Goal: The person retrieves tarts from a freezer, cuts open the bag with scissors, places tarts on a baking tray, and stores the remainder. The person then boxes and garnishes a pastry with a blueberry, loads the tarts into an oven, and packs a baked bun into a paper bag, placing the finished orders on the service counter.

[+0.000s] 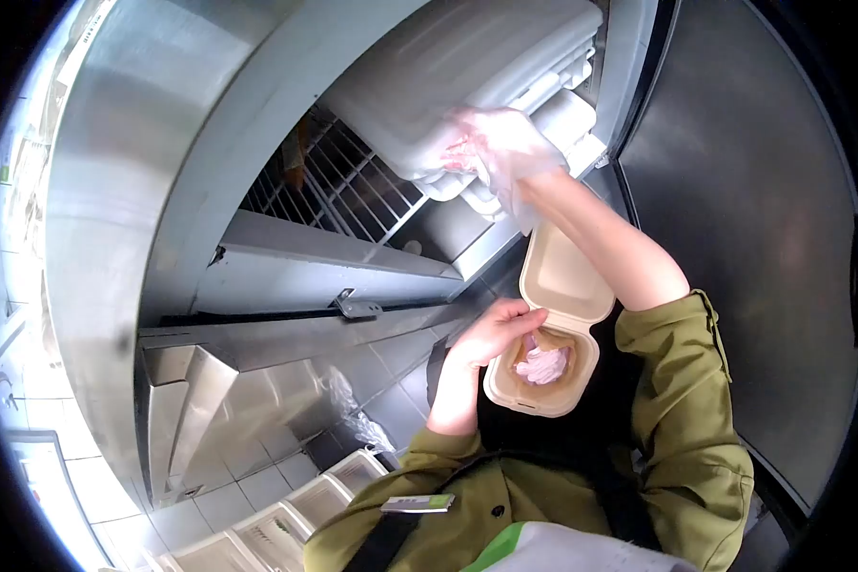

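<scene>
Pinching the open box (567,294) by its rim, the left hand (491,334) holds it base-down, presumably against spilling; the gloved right hand (494,143), grip unclear, is at the white tub (429,81) above.

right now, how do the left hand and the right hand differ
The left hand is bare, while the right hand wears a loose, see-through glove. The left hand is low, holding the open beige box near its hinge; the right hand is raised at the white containers, and whether it grips one is unclear. Both arms come out of olive sleeves.
</scene>
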Action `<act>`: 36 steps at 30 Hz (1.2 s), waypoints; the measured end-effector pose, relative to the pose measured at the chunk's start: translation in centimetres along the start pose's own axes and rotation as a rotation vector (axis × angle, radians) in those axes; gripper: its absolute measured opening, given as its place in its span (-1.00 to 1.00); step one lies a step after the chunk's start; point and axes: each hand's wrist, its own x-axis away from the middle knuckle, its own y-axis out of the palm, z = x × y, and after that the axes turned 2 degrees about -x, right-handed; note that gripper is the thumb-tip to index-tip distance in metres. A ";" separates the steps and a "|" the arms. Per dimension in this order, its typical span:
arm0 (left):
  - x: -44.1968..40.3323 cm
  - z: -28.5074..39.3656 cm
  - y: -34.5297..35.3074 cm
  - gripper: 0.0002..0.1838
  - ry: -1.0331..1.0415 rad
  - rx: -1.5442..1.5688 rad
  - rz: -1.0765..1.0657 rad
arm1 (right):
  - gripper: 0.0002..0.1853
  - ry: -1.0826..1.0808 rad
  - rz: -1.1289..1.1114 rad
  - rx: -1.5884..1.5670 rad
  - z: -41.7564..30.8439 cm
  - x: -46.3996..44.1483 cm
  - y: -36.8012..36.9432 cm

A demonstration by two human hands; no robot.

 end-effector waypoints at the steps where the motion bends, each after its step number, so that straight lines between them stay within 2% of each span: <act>1: 0.0 -0.1 0.0 -0.75 0.003 0.003 0.000 | -0.79 0.014 -0.028 -0.042 0.0 -0.2 0.3; 2: -0.1 -0.3 -0.1 -0.75 0.004 0.009 -0.001 | -0.79 0.030 -0.053 -0.084 0.1 -0.3 0.5; 5: 0.2 -0.4 -0.2 -0.76 0.015 -0.012 0.018 | -0.83 0.069 -0.152 0.325 -1.0 0.4 0.3; 8: 0.1 -0.2 -0.2 -0.76 0.002 -0.004 0.019 | -0.66 -0.064 -0.289 1.058 -1.6 -0.7 -2.5; 10: 0.1 0.2 0.2 -0.75 -0.032 0.041 0.019 | -0.64 -0.290 -0.371 1.446 -4.4 2.7 -2.6; 11: -0.4 -0.2 -0.1 -0.75 -0.007 0.001 -0.011 | -0.65 -0.361 -0.351 1.514 -5.4 3.9 -2.5; 14: -1.8 0.5 0.0 -0.75 -0.036 0.041 -0.038 | -0.68 -0.400 -0.123 1.348 -8.6 8.1 -2.1; 15: -2.3 0.9 0.2 -0.75 -0.034 0.065 -0.077 | -0.69 -0.058 0.126 1.018 -10.6 10.5 -1.0; 19: -0.4 7.8 4.0 -0.72 -0.020 0.037 -0.135 | -0.73 -0.388 0.592 0.709 -15.7 19.0 -0.7; 21: 1.1 11.0 5.2 -0.70 0.017 -0.034 -0.253 | -0.70 -0.372 0.807 0.852 -16.4 21.8 2.2; 23: 3.8 15.3 6.4 -0.69 -0.055 -0.097 -0.337 | -0.70 0.187 1.086 0.835 -18.3 21.9 4.8; 24: 4.9 17.2 6.8 -0.69 -0.056 -0.114 -0.350 | -0.72 0.005 0.953 0.863 -16.7 22.6 2.0; 25: 6.3 18.9 7.2 -0.69 -0.059 -0.126 -0.358 | -0.75 -0.165 0.808 0.882 -17.7 22.4 3.1; 27: 9.6 22.1 8.3 -0.70 -0.078 -0.088 -0.329 | -0.80 -0.056 0.948 0.471 -19.4 23.0 7.2; 28: 11.1 23.4 8.9 -0.70 -0.076 -0.044 -0.280 | -0.80 -0.148 0.888 0.527 -20.2 23.6 8.3; 29: 12.8 24.8 9.3 -0.71 -0.070 0.004 -0.215 | -0.79 -0.147 0.997 0.519 -21.4 23.6 10.9; 30: 13.8 26.1 9.0 -0.71 -0.106 0.028 -0.129 | -0.82 -0.075 0.946 0.479 -22.8 22.1 12.2; 32: 17.1 29.2 8.9 -0.71 -0.081 0.078 -0.058 | -0.71 -0.111 0.922 0.530 -24.8 21.5 14.9; 33: 19.2 30.3 9.1 -0.71 -0.079 0.116 -0.016 | -0.69 -0.056 0.817 0.500 -25.5 21.4 15.1; 36: 27.5 32.6 11.9 -0.70 0.030 0.288 0.237 | -0.75 0.037 0.669 0.422 -28.3 23.0 23.4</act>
